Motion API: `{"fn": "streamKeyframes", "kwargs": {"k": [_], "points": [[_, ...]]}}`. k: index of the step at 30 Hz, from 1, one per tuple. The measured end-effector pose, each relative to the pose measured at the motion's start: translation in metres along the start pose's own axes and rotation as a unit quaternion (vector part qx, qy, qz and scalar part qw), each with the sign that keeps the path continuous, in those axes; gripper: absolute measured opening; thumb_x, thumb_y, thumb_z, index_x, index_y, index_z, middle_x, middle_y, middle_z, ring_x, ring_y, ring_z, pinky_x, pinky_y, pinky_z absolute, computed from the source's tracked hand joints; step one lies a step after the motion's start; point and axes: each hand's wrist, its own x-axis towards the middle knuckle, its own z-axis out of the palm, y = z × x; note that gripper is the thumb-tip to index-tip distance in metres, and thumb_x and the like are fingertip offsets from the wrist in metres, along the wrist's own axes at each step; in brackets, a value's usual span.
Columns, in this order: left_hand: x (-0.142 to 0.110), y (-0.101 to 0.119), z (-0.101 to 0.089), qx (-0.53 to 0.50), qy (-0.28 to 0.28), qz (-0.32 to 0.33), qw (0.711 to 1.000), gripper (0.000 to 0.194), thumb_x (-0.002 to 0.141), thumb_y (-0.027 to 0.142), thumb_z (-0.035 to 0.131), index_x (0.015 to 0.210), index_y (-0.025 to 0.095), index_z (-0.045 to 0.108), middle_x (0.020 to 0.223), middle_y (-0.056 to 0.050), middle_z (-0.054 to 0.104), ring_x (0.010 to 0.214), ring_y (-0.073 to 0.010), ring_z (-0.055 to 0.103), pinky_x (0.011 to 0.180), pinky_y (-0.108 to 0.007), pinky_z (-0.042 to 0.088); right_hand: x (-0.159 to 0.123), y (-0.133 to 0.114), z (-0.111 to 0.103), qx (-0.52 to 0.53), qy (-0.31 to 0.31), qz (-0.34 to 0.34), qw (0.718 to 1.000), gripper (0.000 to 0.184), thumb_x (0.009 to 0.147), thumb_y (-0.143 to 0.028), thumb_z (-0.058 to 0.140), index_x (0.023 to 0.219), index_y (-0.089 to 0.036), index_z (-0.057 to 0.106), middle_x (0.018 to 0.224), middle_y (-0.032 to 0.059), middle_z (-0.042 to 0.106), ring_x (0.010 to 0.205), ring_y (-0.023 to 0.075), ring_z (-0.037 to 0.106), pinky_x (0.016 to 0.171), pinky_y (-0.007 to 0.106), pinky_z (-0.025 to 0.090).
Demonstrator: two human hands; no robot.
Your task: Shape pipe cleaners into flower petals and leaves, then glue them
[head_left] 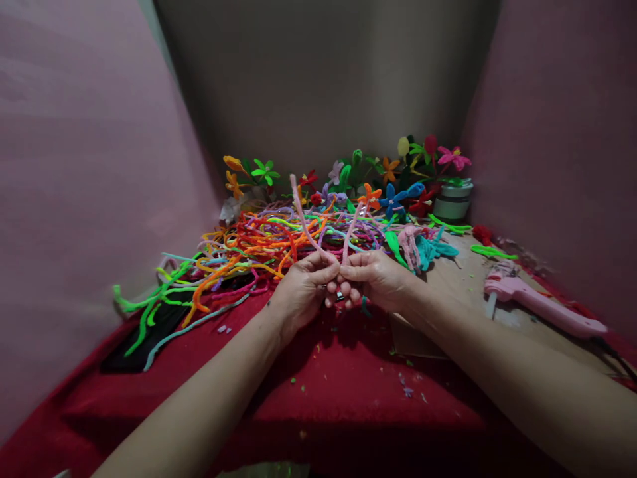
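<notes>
A pink pipe cleaner is bent into a V, its two ends pointing up and away from me. My left hand pinches it near the bend between thumb and forefinger. Close beside it, my right hand pinches the other arm of the same pipe cleaner, and the fingertips of both hands nearly meet. The bend itself is hidden behind my fingers. Just beyond my hands lies a tangled heap of colourful pipe cleaners.
Pipe-cleaner flowers line the back, some in a white pot. A pink glue gun rests on cardboard at right. A black flat object lies left, partly under green strands. Scraps dot the red cloth. Walls rise on both sides.
</notes>
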Motion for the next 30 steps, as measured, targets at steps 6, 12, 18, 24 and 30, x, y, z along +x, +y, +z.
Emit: {"fn": "streamKeyframes", "kwargs": {"k": [6,12,18,24,30], "points": [[-0.001,0.003,-0.001,-0.003,-0.019,-0.015,1.0,0.012,0.074,0.021,0.063,0.076,0.016,0.052,0.051,0.003,0.052,0.045,-0.0091,0.055,0.038,-0.016,0.037,0.0,-0.003,-0.005,-0.044,-0.047,0.023,0.998,0.02,0.073,-0.025,0.061,0.074,-0.006,0.062,0.059,0.0065,0.064,0.045,0.0095,0.057,0.043,0.02,0.045],[-0.002,0.01,-0.006,0.007,-0.037,-0.062,0.997,0.02,0.072,0.018,0.064,0.09,0.014,0.057,0.063,0.0,0.058,0.047,-0.0074,0.055,0.039,-0.015,0.04,-0.003,-0.01,-0.004,-0.096,-0.041,0.039,0.994,0.018,0.071,-0.023,0.062,0.075,-0.005,0.063,0.059,0.0061,0.064,0.042,0.0089,0.056,0.041,0.019,0.043],[-0.001,0.01,-0.005,0.015,-0.011,-0.057,0.998,0.017,0.068,0.014,0.067,0.084,0.01,0.06,0.059,0.0,0.056,0.042,-0.0041,0.048,0.037,-0.014,0.039,-0.002,-0.011,-0.008,-0.099,-0.06,0.059,0.992,0.019,0.069,-0.022,0.063,0.076,-0.005,0.064,0.056,0.0058,0.063,0.041,0.0113,0.058,0.04,0.02,0.042],[0.0,0.008,-0.001,0.026,0.015,-0.045,0.999,0.016,0.066,0.019,0.069,0.074,0.011,0.058,0.051,0.002,0.054,0.041,-0.0071,0.05,0.037,-0.016,0.037,0.0,-0.007,-0.01,-0.061,-0.075,0.053,0.994,0.019,0.071,-0.021,0.062,0.079,-0.005,0.065,0.065,0.0094,0.067,0.048,0.0126,0.06,0.047,0.023,0.048],[0.001,0.01,0.0,-0.013,0.02,-0.043,0.999,0.019,0.064,0.019,0.071,0.07,0.012,0.055,0.054,0.002,0.054,0.041,-0.0053,0.047,0.038,-0.017,0.037,0.001,0.0,-0.004,0.099,-0.07,0.073,0.99,0.016,0.08,-0.015,0.049,0.08,-0.007,0.063,0.072,0.0087,0.068,0.055,0.013,0.062,0.06,0.03,0.053]]}}
